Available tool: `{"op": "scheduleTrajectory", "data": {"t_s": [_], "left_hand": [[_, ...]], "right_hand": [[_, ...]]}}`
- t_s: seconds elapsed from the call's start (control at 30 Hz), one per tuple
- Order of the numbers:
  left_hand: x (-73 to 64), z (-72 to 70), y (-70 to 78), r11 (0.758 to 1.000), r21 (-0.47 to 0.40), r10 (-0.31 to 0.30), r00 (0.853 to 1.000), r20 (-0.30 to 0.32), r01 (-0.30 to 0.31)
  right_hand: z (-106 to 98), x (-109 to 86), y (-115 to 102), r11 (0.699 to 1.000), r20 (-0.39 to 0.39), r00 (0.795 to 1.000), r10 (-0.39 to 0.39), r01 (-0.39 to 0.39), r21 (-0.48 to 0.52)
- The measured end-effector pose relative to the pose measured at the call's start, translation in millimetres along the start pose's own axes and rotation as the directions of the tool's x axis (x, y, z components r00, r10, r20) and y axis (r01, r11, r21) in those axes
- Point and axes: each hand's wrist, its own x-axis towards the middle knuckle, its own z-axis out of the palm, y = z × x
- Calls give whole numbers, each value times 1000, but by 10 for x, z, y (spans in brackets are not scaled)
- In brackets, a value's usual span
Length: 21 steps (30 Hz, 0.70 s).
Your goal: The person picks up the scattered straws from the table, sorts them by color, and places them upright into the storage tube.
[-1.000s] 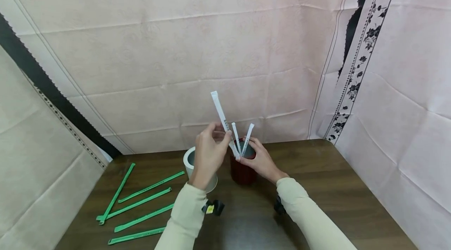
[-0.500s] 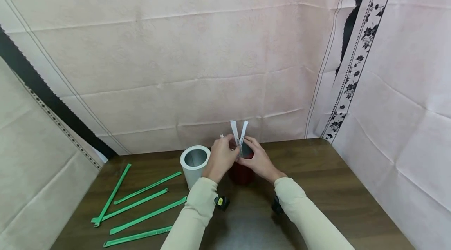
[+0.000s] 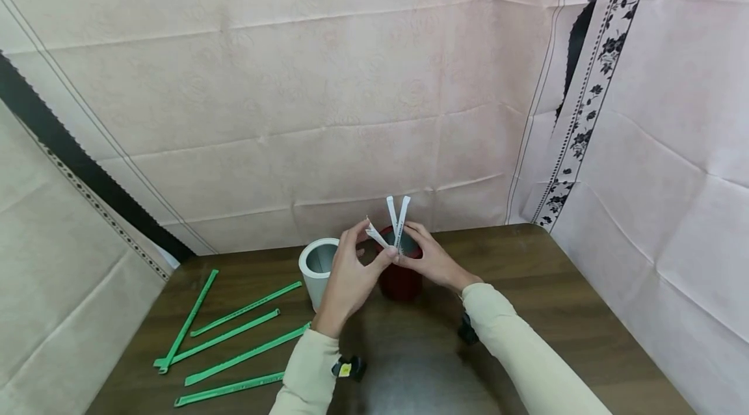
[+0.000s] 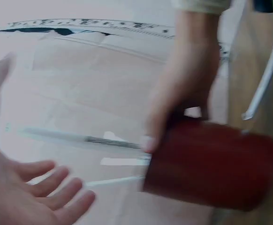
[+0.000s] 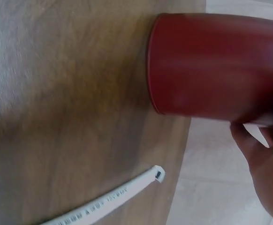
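A dark red cup [image 3: 400,285] stands on the table with several white paper-wrapped straws [image 3: 398,225] leaning out of its mouth. My right hand [image 3: 435,262] grips the cup at its rim, thumb on the near side. Left of the cup, my left hand [image 3: 354,272] has its fingers spread around a white straw [image 3: 378,235] that leans toward it from the cup. The left wrist view shows this left hand [image 4: 38,187] blurred, with fingers extended and the straw passing between thumb and fingers. The red cup [image 5: 225,65] fills the upper right of the right wrist view.
A white cup [image 3: 318,268] stands close behind my left forearm. Several green wrapped straws [image 3: 240,356] lie on the left of the table. Another white printed straw [image 5: 110,204] lies on the tabletop, unseen in the head view. Pale cloth walls [image 3: 351,109] enclose the table.
The white straw pinched in my left hand has gone down into the red cup. My left fingers have spread and drawn back slightly left. My right hand stays on the cup.
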Motion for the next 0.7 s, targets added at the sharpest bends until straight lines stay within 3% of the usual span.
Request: {"op": "scheduleTrajectory", "data": {"t_s": [0.1,0.17,0.3,0.4,0.57,0.7], "left_hand": [[-70,138,-177,995,-96,22,998,-57,-27],[-95,277,-327,995,-103,12,998,-67,-19],[-55,527,-589,997,-57,-51,999,9,52],[63,645,-729,998,-30,-61,997,40,62],[309,735,-844,999,-4,49,999,18,-49],[443,736,-871,988,8,155,987,32,-156]], "right_hand": [[-76,-5,-29,1000,65,998,-6,6,-1],[-122,-19,-40,1000,102,995,-7,5,13],[-174,-58,-37,998,158,987,0,-10,65],[-158,-73,-12,994,159,987,-14,-3,107],[-111,-65,8,989,123,991,-59,41,141],[-100,-52,3,983,120,989,-82,61,171]]}}
